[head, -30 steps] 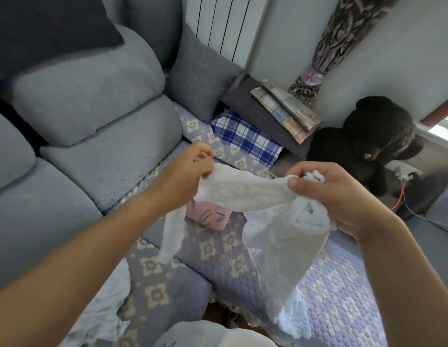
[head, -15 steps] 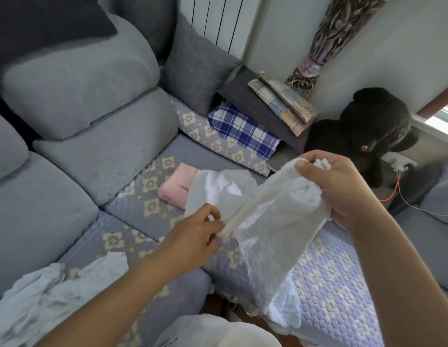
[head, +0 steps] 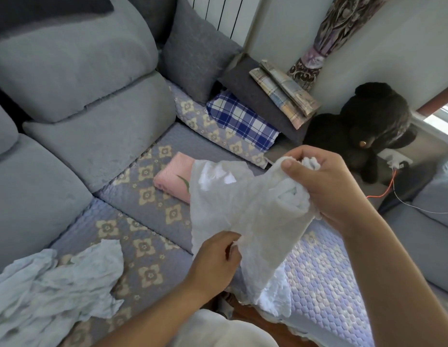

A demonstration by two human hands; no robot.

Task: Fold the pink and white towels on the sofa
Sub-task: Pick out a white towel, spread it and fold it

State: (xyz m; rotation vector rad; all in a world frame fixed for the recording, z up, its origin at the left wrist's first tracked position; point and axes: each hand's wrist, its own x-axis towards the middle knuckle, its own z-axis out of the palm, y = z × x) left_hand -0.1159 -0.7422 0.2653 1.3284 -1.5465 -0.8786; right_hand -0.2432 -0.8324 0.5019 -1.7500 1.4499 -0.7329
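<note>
A crumpled white towel (head: 245, 211) hangs in the air over the sofa seat (head: 152, 216). My right hand (head: 325, 186) grips a bunched corner of it up high. My left hand (head: 215, 264) pinches its lower edge, below and to the left. A folded pink towel (head: 171, 177) lies flat on the seat behind the white one, partly hidden by it. Another pale crumpled towel (head: 55, 284) lies loose on the seat at the lower left.
Grey back cushions (head: 75, 78) line the sofa on the left. A blue plaid cloth (head: 243, 121) and folded checked cloths (head: 285, 93) sit at the far corner. A black plush bear (head: 368, 126) and cables (head: 390, 184) are on the right.
My left hand dropped from the towel's top edge to its lower edge. The towel swung from stretched sideways to hanging slantwise. The view shifted, uncovering the pink towel and the pale towel at left.
</note>
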